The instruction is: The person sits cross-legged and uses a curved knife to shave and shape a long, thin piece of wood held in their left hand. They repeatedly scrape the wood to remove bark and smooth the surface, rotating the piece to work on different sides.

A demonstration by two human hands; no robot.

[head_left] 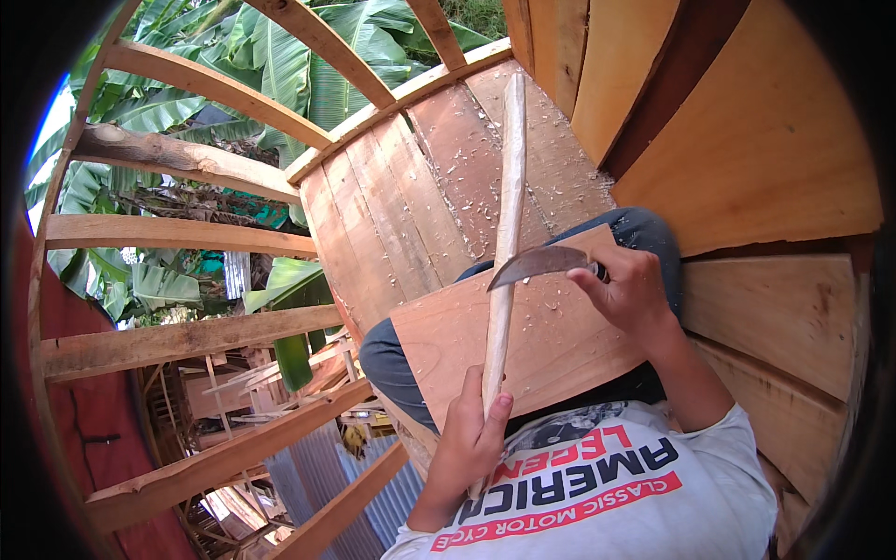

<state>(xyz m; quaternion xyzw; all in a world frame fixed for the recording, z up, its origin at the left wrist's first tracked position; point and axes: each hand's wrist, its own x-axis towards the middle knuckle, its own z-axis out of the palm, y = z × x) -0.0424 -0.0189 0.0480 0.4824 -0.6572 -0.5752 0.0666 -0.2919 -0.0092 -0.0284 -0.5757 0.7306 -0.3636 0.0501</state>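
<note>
My left hand (473, 431) is closed around the lower part of a long, pale, peeled wooden stick (511, 177). The stick runs from near my shirt away across my lap, its far end over the floor boards. In my right hand (635, 291) is a knife with a curved, dark blade (537, 264), gripped by its handle, which my fingers mostly hide. The blade lies across the stick around mid-length, its tip just past the stick's left side. Under both, a flat wooden board (560, 322) rests on my crossed legs, with small shavings on it.
Wood shavings are scattered over the plank floor (373, 205). Wooden panels (747, 131) rise close on my right. Along the left runs a railing of wooden slats (187, 336), with banana leaves (280, 70) and corrugated metal sheets (327, 485) beyond it.
</note>
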